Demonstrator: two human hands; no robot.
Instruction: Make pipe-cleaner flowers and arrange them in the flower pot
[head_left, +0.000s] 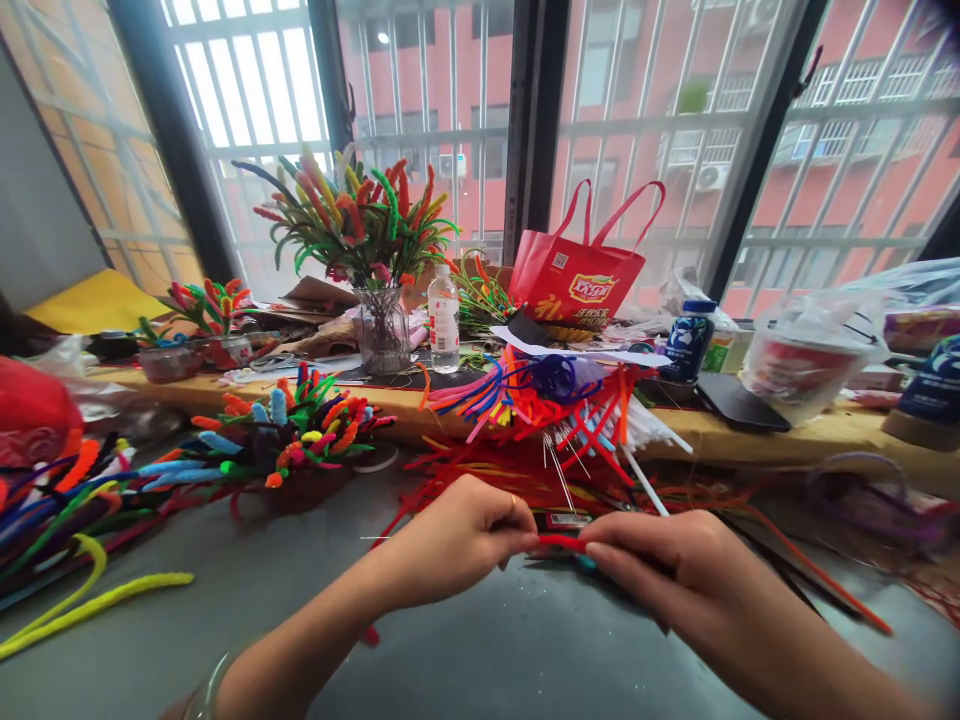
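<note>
A short red pipe cleaner [561, 541] is stretched between my two hands above the grey tabletop. My left hand [469, 530] pinches its left end between thumb and fingers; a ring sits on one finger. With thumb and fingertips, my right hand [667, 560] grips the other end. Below my left wrist a small red tip [370, 635] shows; whether it belongs to the same piece I cannot tell. Just behind my hands lies a heap of red pipe cleaners [480, 480], with thin wires [559, 475] sticking out in front of it.
Bundles of coloured pipe cleaners [300, 430] lie at the left, near yellow strips [97, 610]. On the wooden ledge stand a glass vase [382, 335] of fuzzy flowers, a clear bottle [444, 320], a red bag [577, 275], a blue bottle [688, 340] and a black phone [741, 400].
</note>
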